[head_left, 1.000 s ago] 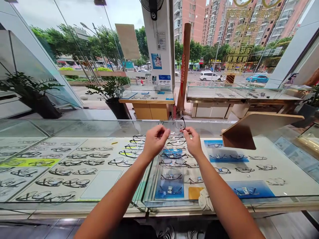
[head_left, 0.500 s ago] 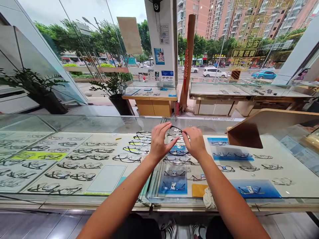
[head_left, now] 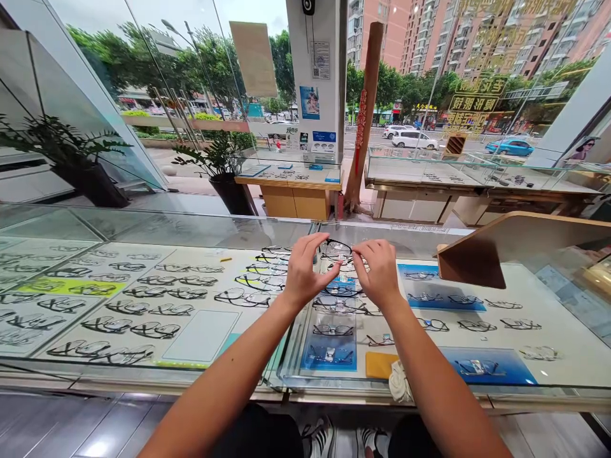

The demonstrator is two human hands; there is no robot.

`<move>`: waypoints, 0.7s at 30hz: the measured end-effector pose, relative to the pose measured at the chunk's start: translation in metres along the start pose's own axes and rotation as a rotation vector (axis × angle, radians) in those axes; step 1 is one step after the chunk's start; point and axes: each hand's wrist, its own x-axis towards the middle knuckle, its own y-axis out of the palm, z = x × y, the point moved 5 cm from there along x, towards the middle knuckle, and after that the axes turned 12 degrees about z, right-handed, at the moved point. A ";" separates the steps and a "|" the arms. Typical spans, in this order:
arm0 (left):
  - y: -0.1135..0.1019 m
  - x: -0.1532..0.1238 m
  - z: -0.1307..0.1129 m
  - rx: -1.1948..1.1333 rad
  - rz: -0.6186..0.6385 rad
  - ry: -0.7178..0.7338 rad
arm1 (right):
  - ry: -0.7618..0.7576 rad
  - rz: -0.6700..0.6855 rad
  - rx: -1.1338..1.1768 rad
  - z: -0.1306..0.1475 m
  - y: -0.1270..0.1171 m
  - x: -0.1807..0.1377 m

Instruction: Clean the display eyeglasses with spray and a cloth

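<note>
Glasses [head_left: 337,249] with dark rims are now facing up between both hands, slightly right of and below the picture's centre; a second ago the right hand alone was holding them on end. The right hand [head_left: 378,270] is pinching their right end between thumb and fingers. The left hand [head_left: 303,270], earlier curling its fingers well apart, is now reaching their left end, thumb and fingers spreading; whether it is gripping them, I cannot tell. This seems to be turning the handling into two-handed work. Below, a glass display case [head_left: 529,289] is holding other frames [head_left: 333,330]; at lower centre-right, a white cloth [head_left: 399,383] is lying against an orange item [head_left: 379,365].
</note>
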 end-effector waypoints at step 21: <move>-0.015 -0.006 0.020 -0.172 -0.230 -0.356 | 0.162 -0.262 0.182 -0.006 -0.007 -0.006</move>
